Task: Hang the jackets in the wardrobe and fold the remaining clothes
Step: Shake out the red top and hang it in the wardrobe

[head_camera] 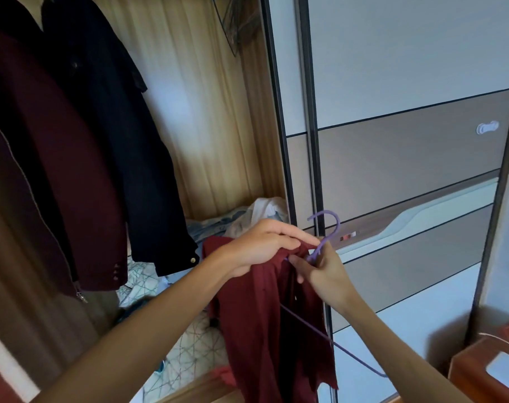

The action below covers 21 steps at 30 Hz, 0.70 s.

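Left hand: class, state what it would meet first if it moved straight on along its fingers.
Probably the purple hanger, just beyond the left hand and pinched by the right hand; depth unclear.

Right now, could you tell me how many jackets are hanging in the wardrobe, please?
3: a brown zipped jacket far left, a maroon jacket beside it, a black jacket rightmost. Others may be hidden off-frame.

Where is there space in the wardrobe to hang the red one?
The open gap is between the black jacket and the wardrobe's wooden side wall. Left of that it is crowded: the maroon jacket hangs against the black one. The bottom is heaped with cloths.
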Motion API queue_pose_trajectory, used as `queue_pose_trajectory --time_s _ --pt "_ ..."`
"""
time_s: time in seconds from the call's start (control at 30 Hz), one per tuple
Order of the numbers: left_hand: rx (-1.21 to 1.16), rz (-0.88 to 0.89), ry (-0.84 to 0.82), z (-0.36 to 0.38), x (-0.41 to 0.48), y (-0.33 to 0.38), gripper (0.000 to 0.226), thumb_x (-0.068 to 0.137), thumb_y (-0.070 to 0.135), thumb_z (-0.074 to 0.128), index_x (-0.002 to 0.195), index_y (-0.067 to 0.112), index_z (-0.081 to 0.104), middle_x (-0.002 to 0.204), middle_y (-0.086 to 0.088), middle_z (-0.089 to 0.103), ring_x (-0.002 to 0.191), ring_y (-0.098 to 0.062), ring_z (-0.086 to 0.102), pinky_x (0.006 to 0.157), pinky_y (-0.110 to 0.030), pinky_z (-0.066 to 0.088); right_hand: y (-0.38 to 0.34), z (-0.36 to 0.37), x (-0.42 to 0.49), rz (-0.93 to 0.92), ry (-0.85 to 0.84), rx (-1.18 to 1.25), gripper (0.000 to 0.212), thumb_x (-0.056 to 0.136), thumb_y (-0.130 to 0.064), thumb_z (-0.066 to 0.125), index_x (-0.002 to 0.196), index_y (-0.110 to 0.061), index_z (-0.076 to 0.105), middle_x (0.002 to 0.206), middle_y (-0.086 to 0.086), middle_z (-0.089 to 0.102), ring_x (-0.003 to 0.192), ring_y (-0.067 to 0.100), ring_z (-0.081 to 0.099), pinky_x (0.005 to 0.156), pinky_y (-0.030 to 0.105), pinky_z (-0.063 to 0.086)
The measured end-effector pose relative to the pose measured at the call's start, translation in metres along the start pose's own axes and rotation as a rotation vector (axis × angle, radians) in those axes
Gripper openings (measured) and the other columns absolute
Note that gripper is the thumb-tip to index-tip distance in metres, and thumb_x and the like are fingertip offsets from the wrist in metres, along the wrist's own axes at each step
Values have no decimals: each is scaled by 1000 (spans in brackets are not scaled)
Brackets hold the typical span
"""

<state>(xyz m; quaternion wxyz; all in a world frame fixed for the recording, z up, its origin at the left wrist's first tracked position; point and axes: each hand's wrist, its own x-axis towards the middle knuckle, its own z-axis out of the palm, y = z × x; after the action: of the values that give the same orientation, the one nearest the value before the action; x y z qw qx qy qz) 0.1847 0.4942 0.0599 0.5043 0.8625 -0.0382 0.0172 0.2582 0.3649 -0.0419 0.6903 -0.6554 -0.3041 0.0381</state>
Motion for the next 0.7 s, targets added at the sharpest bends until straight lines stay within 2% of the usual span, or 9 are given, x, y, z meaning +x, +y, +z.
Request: queue_pose_trajectory --time_s 0.07,0.1,0.2,0.3,0.4,0.47,0.53,0.63,0.7 --pt "13 28 33 -4 -2 -2 36 95 -7 49 115 11 73 116 -6 74 112 -25 67 98 -22 49 -1 4 -3 -43 50 111 27 89 -8 71 108 -12 51 58 13 64 60 18 64 71 22 51" --pt "98 42 73 -8 -1 -7 35 95 -4 53 121 12 70 122 -6 71 117 -19 65 102 -23 46 -3 4 -5 -58 58 151 31 89 -4 70 112 -12 51 57 15 63 58 16 63 72 20 50" --pt "533 34 136 -21 0 -21 43 93 15 65 136 17 59 135 2 62 126 -5 55 106 -20 41 -9 -3 -8 -65 75 228 33 91 3 65 118 -10 51 54 18 56 41 8 51 59 14 43" --pt "750 71 61 -20 2 -32 21 96 31 63 104 14 73 98 -1 74 94 -14 67 90 -40 50 -9 -10 -10 -43 97 298 42 93 8 58 128 -12 49 53 17 54 36 8 42 46 13 36" --pt "866 107 92 -15 8 -37 28 96 38 62 84 15 70 73 0 67 73 -16 63 75 -49 48 0 -16 -11 -42 99 241 41 93 4 61 129 -12 49 55 16 57 44 10 52 57 16 44" --pt "902 110 116 -12 12 -37 25 95 38 64 83 18 70 72 2 67 74 -15 62 75 -49 49 9 -23 -10 -42 126 108 41 89 -10 71 124 -17 50 64 5 62 60 9 60 72 20 47" --pt "919 119 151 -10 15 -38 23 94 36 64 83 17 70 73 0 68 77 -18 63 75 -48 50 25 -35 -12 -48 172 -135 48 81 -26 81 118 -22 51 77 -7 61 73 7 58 74 16 43" --pt "924 137 291 -11 21 -40 24 94 33 65 83 14 72 77 -10 70 81 -28 64 74 -45 51 59 -56 -34 -117 308 -534 57 73 -37 85 115 -18 51 96 -5 54 87 12 52 77 22 45" --pt "936 142 391 -13 24 -40 28 93 37 63 80 13 70 78 -12 69 83 -33 63 72 -44 51 85 -67 -54 -310 388 -827 48 78 -32 82 110 -12 53 102 1 54 92 19 50 78 31 47"
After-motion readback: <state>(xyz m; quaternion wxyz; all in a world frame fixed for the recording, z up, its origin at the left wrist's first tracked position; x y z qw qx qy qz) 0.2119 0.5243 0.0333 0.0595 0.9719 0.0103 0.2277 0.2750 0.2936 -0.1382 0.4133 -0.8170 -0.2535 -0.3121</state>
